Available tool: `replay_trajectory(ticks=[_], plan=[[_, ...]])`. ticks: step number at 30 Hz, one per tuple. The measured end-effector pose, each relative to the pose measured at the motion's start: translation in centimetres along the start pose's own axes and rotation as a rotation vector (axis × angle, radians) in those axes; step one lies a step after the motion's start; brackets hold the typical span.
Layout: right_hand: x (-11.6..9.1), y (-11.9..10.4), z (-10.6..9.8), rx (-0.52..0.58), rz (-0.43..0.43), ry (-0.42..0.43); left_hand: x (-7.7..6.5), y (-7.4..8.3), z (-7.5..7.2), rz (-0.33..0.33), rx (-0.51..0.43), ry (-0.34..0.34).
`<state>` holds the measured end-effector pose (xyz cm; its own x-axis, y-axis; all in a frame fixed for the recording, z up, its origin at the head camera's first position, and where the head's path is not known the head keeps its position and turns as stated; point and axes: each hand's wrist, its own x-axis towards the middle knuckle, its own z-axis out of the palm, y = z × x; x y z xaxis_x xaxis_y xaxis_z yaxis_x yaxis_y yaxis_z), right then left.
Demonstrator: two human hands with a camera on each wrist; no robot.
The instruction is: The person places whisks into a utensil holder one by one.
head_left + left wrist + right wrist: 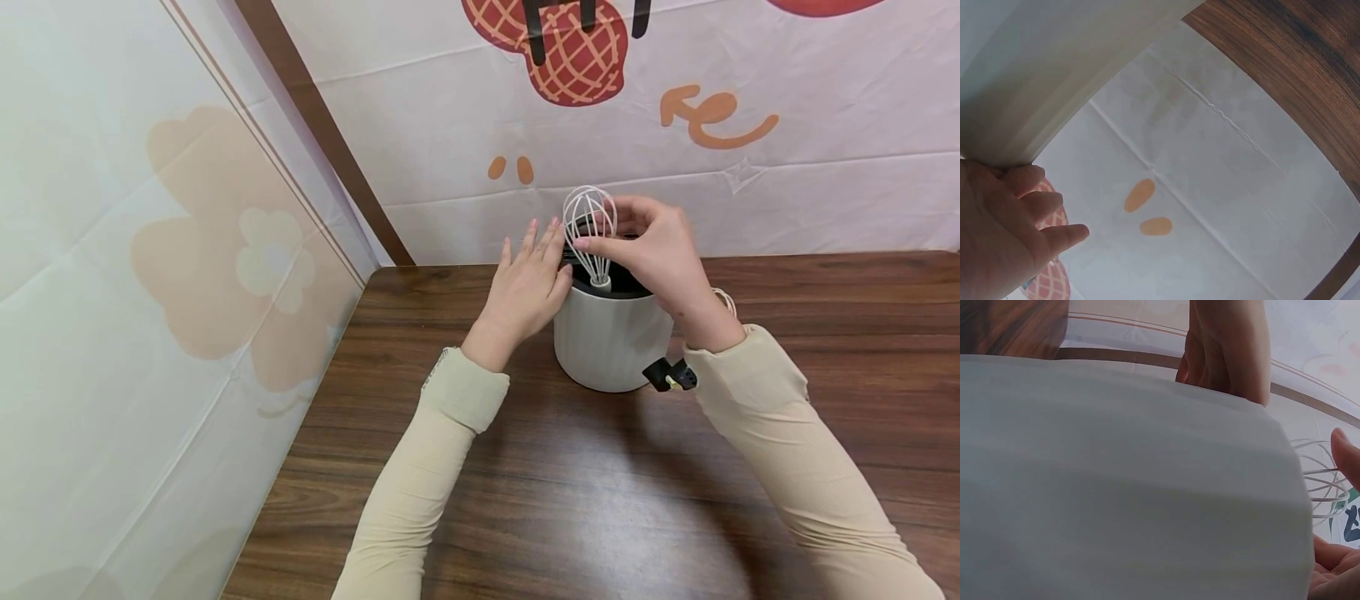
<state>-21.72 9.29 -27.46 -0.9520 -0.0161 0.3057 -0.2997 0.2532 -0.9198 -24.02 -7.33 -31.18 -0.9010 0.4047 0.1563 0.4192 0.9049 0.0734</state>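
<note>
A dark wood-grain tabletop (585,475) meets a creased white backdrop (420,133) printed with red lattice shapes (576,62) and small orange ovals (525,170). Left, past a slanting brown stripe (325,125), a pale panel (67,167) bears a peach flower (206,258).

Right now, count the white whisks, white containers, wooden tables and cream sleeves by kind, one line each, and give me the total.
White whisk: 1
White container: 1
Wooden table: 1
Cream sleeves: 2
Total: 5
</note>
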Motion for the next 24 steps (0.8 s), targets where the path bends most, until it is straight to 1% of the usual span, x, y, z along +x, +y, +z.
replay_trajectory(ticks=[10,24], plan=[[-0.05,0.08,-0.1,0.008,-0.001,-0.032,0.04,0.06,0.03,-0.006,0.002,-0.008],[-0.24,-0.13,-0.4,0.006,0.006,-0.037,0.0,0.14,-0.01,-0.007,0.004,-0.011]])
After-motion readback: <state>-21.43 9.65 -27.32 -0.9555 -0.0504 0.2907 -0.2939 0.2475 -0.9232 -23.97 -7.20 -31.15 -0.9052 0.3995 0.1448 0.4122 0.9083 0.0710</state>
